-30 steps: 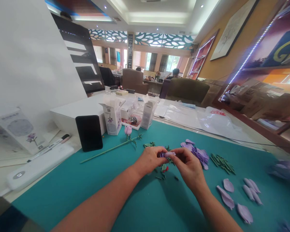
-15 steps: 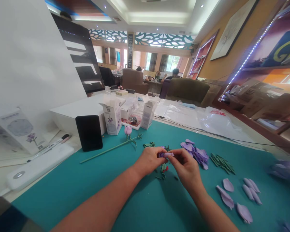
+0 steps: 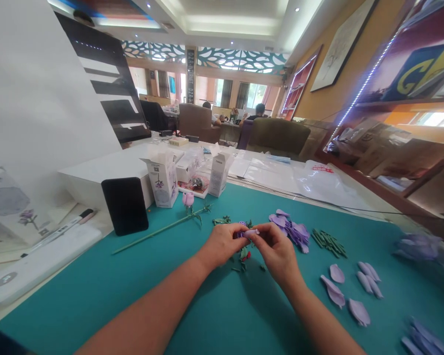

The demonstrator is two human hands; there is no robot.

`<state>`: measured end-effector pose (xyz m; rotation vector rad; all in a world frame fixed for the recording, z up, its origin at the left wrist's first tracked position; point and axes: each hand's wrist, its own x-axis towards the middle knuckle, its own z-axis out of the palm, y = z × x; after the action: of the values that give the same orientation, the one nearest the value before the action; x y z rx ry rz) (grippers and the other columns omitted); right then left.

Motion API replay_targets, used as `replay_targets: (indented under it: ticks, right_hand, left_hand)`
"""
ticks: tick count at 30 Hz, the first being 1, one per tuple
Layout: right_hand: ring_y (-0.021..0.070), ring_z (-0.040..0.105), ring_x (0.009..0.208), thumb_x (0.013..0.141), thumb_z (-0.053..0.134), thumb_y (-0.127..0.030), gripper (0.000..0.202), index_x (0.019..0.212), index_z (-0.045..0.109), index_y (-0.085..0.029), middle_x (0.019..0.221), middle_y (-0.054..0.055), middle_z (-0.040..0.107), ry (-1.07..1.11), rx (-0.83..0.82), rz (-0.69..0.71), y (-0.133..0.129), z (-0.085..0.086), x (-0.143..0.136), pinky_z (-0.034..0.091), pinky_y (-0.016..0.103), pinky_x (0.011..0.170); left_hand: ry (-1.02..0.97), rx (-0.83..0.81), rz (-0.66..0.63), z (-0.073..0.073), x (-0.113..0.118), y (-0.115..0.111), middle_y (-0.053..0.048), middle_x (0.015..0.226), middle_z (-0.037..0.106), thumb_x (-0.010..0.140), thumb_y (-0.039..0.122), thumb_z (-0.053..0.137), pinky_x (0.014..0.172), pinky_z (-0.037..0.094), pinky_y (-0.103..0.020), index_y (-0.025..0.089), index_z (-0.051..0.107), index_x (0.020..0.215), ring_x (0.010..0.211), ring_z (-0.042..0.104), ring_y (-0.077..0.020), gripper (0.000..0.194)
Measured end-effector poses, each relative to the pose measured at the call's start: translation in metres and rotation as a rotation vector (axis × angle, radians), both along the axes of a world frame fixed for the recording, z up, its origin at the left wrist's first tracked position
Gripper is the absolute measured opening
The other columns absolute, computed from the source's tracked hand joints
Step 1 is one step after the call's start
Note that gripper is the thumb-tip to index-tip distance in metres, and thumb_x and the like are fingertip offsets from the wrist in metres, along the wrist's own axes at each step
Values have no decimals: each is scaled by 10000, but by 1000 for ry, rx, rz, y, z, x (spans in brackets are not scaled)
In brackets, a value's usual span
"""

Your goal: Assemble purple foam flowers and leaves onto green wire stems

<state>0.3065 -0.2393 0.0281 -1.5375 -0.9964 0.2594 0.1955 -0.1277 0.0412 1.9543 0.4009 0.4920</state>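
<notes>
Between my two hands, over the middle of the green mat, is a small purple flower piece, partly covered by fingers. My left hand pinches its left side. On its right side, the thumb and fingertips of my right hand close on the pale end. Small green leaf pieces and a red bit lie just below the hands. Right of my right hand are a heap of purple petals and a bunch of green stem pieces. Loose lilac petals rest nearer the right edge.
A rose with a long green stem lies on the left, by a black phone-like slab. Small printed boxes stand behind. A white power strip is at far left, clear plastic sheets at the back right.
The view has shifted slightly to the right, so everything appears further left. Both hands keep their pinch on the purple piece, with little visible movement.
</notes>
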Motion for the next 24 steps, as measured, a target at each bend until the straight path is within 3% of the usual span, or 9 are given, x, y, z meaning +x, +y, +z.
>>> replay_targets:
  ticks: [6, 13, 18, 24]
  right_hand:
    - [179, 622, 734, 833, 569, -489, 320, 932, 636, -192, 796, 44, 678, 83, 71, 17, -4, 1, 14, 514, 300, 651]
    - [185, 627, 744, 771, 656, -464, 301, 891, 654, -188, 838, 61, 705, 21, 2, 87, -2, 0, 11, 504, 283, 651]
    - [157, 599, 665, 792, 632, -459, 278, 847, 650, -187, 767, 34, 686, -40, -32, 49, -1, 1, 6, 477, 255, 597]
    - [177, 619, 749, 813, 599, -468, 305, 930, 627, -188, 852, 51, 687, -4, -9, 116, -2, -1, 10, 496, 282, 667]
  left_hand:
    - [30, -143, 33, 2, 2, 0, 12, 635, 595, 701, 277, 590, 560, 425, -220, 158, 683, 936, 568, 534, -122, 279]
    - [7, -43, 8, -2, 1, 2, 13, 651, 591, 731, 317, 573, 550, 409, -212, 167, 683, 941, 582, 524, -120, 280]
    - [3, -1, -5, 1, -1, -1, 25, 624, 558, 761, 335, 549, 537, 386, -201, 168, 685, 895, 572, 499, -109, 253]
    - [11, -15, 19, 2, 2, 1, 22, 626, 572, 753, 335, 550, 520, 396, -204, 165, 679, 923, 559, 499, -112, 273]
